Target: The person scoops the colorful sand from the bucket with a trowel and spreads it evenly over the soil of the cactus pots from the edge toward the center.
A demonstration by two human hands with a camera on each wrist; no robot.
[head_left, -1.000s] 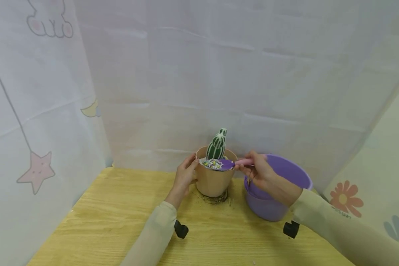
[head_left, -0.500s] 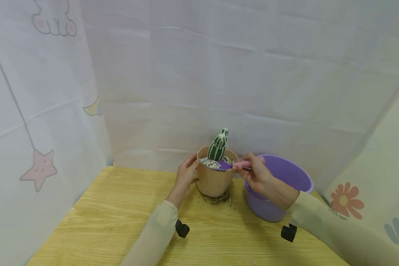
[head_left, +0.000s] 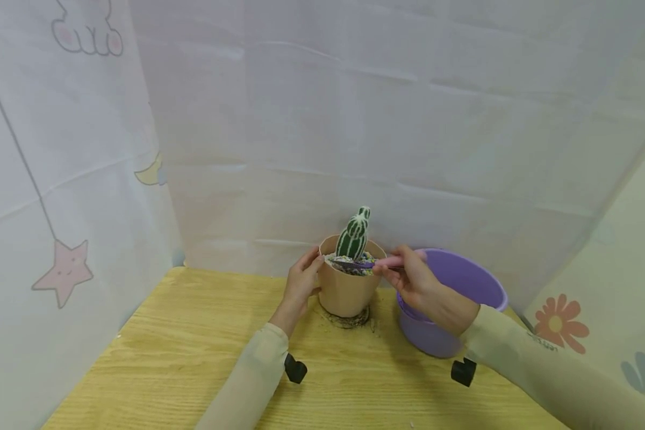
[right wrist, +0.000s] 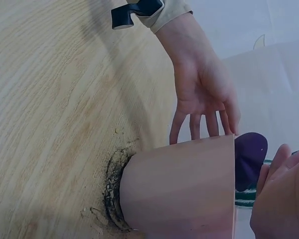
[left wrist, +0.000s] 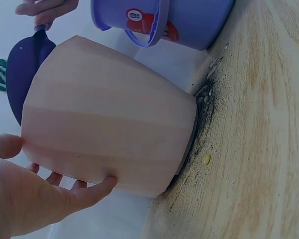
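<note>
My two sleeved forearms reach forward across the wooden table (head_left: 183, 352), each with a black clip at the wrist. Toward the table's far edge, about midway along it, stands the tan pot (head_left: 346, 292), upright on a ring of spilled dark soil (head_left: 349, 321). My left hand (head_left: 300, 285) rests against the pot's left side, fingers (left wrist: 87, 191) only gently bent and spread along the wall, the thumb up near the rim; it steadies the pot rather than closing round it. My right hand (head_left: 421, 286) comes in from the right, and its fingers (head_left: 395, 269) pinch the pink handle of the purple scoop (head_left: 362, 263), whose blade lies level just over the coloured pebbles (head_left: 357, 269) that fill the pot's top. Behind the blade a small green cactus with white stripes (head_left: 353, 235) stands upright out of the pebbles, rising above the rim. Just right of the pot, under my right hand and nearer the table's far right corner, sits the purple bucket (head_left: 451, 310), close to the pot but apart from it, with a red label showing in the left wrist view. A pale curtain (head_left: 355, 119) printed with a star, a moon and flowers hangs past the table's far edge.
</note>
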